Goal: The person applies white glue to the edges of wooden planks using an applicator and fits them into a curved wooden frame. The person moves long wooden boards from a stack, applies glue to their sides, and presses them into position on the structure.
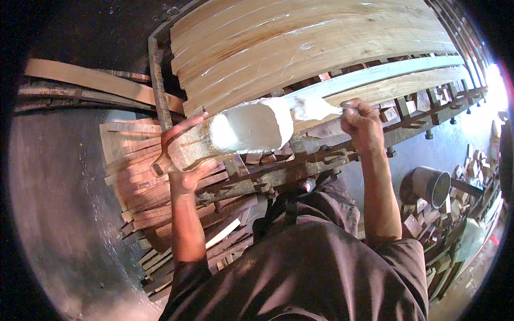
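Head view: your right hand [363, 124] pinches the narrow end of a white-coated, brush-like tool [317, 108], its broad end pointing left toward the white-crusted, elongated open tub [251, 127]; I cannot tell whether they touch. Your left hand [188, 178] cradles that tub, fingers spread. A long, pale-smeared wooden plank [386, 74] runs rightward beyond the tool, nearer your right hand.

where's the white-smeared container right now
In the head view, the container is just left of centre, in the left hand, left of the brush in the right hand, near the lower edge of the boards.
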Action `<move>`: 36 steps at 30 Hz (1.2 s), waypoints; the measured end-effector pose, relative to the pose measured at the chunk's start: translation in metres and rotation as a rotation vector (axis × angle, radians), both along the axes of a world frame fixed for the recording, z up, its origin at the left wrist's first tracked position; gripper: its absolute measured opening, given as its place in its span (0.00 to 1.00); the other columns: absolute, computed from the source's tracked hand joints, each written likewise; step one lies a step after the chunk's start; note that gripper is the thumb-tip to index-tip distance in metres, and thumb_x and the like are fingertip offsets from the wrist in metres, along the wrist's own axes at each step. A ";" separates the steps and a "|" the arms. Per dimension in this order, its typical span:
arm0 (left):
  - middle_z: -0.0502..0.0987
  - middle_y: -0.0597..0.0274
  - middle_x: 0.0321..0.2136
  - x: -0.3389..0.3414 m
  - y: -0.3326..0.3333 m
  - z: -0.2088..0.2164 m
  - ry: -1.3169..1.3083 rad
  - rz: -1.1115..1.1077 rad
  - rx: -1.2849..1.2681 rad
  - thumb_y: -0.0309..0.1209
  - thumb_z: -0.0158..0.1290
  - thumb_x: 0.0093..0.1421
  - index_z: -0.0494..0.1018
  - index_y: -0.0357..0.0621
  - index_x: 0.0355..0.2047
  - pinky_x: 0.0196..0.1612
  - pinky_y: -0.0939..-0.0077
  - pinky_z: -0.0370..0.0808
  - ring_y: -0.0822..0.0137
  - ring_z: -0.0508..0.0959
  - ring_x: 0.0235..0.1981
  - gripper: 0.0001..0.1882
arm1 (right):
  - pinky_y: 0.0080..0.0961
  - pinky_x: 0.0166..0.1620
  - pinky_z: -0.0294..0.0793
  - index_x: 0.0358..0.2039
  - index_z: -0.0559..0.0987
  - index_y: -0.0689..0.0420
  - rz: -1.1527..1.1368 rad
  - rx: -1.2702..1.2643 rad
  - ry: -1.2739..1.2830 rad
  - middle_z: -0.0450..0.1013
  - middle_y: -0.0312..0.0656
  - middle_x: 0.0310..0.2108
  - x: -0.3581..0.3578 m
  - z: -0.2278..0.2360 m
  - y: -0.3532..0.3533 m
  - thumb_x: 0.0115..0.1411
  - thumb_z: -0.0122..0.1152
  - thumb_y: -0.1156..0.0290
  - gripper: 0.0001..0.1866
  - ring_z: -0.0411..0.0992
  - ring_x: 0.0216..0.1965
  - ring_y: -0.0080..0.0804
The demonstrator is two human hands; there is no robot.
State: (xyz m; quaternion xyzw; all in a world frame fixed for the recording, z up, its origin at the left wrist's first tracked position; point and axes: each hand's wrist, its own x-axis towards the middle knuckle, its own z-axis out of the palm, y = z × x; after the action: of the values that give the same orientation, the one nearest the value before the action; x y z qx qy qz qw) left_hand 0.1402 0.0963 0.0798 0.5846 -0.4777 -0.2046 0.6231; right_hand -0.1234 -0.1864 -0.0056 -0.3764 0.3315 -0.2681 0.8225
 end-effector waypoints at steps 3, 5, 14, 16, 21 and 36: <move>0.67 0.44 0.58 -0.009 -0.006 0.004 0.008 -0.019 -0.059 0.17 0.60 0.40 0.55 0.54 0.62 0.64 0.47 0.66 0.44 0.66 0.62 0.47 | 0.18 0.23 0.53 0.34 0.77 0.60 0.057 0.054 -0.093 0.65 0.33 0.21 0.006 -0.008 0.017 0.60 0.58 0.80 0.02 0.57 0.19 0.20; 0.67 0.42 0.57 -0.012 -0.010 0.006 0.009 -0.017 -0.108 0.17 0.62 0.39 0.54 0.48 0.61 0.63 0.50 0.67 0.46 0.69 0.60 0.47 | 0.18 0.24 0.55 0.34 0.78 0.60 0.042 0.116 -0.156 0.70 0.35 0.24 0.003 -0.007 0.025 0.59 0.60 0.81 0.03 0.59 0.20 0.21; 0.67 0.44 0.56 -0.032 -0.053 0.025 -0.047 -0.152 -0.020 0.32 0.64 0.47 0.55 0.56 0.62 0.63 0.42 0.64 0.43 0.66 0.61 0.43 | 0.18 0.27 0.63 0.35 0.79 0.59 0.062 0.176 -0.273 0.75 0.37 0.29 -0.019 -0.015 0.003 0.59 0.64 0.80 0.04 0.66 0.25 0.22; 0.68 0.45 0.56 -0.039 -0.072 0.026 -0.038 -0.165 -0.034 0.43 0.66 0.51 0.56 0.55 0.61 0.63 0.42 0.64 0.43 0.66 0.60 0.41 | 0.19 0.28 0.64 0.35 0.79 0.59 0.065 0.169 -0.291 0.75 0.38 0.30 -0.025 -0.009 -0.013 0.59 0.64 0.79 0.04 0.67 0.26 0.23; 0.67 0.45 0.56 -0.051 -0.116 0.031 -0.109 -0.180 -0.009 0.50 0.66 0.52 0.56 0.56 0.62 0.62 0.42 0.64 0.43 0.66 0.60 0.43 | 0.22 0.29 0.64 0.37 0.80 0.59 0.138 0.131 -0.373 0.75 0.39 0.33 -0.042 -0.005 -0.062 0.59 0.65 0.75 0.06 0.67 0.27 0.24; 0.70 0.44 0.53 -0.107 -0.232 0.040 -0.338 -0.214 -0.008 0.19 0.64 0.50 0.58 0.56 0.59 0.60 0.41 0.65 0.39 0.69 0.58 0.40 | 0.19 0.25 0.62 0.35 0.79 0.59 0.272 0.241 -0.190 0.72 0.35 0.25 -0.074 -0.037 -0.231 0.60 0.63 0.73 0.05 0.64 0.21 0.24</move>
State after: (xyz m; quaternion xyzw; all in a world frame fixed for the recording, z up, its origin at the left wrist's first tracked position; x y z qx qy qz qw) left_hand 0.0331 -0.1355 0.1198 0.5539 -0.6357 -0.1665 0.5112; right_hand -0.1971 -0.4173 -0.0425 -0.2894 0.2284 -0.1473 0.9178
